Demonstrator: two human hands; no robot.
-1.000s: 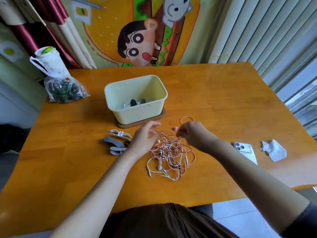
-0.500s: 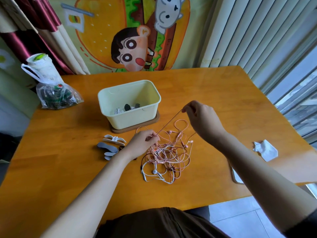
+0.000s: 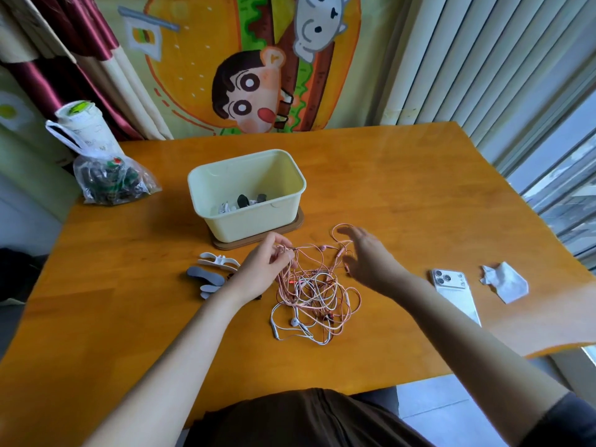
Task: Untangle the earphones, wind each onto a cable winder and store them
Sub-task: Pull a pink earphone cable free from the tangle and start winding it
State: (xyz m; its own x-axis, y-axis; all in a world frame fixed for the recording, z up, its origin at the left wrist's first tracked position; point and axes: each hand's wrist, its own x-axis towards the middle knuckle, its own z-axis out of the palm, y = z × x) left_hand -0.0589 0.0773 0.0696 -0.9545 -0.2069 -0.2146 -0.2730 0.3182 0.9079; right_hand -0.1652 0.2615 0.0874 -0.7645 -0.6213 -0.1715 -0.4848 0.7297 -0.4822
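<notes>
Head view, the only angle on offer, and here is the tangle of earphones (image 3: 317, 295) sitting dead centre on the wooden table (image 3: 403, 195), pink cords looped over white ones. A white earbud (image 3: 294, 321) pokes out at the heap's seven o'clock.

The left hand (image 3: 266, 269) is in at the heap's ten o'clock, fingers curled, thumb and fingertips pinching a few pink strands that rise from the pile. The right hand (image 3: 367, 258) is over at the two o'clock edge, fingers spread and loose and a touch blurred, with no cord gripped. Whether its fingertips brush the pink loop there, I cannot tell.

At nine o'clock from the pile, just beyond the left wrist, lie the cable winders (image 3: 206, 275), white and grey, flat on the wood. Up at eleven o'clock stands the cream tub (image 3: 251, 225) on its wooden base (image 3: 233, 245), with a few dark and white bits in the bottom.

Out at three o'clock a phone (image 3: 451, 287) lies camera-side up, with a crumpled tissue (image 3: 504, 282) near it. Far at ten o'clock, on the table's corner, a plastic bag (image 3: 109, 182) slumps in front of a paper cup (image 3: 82, 124).
</notes>
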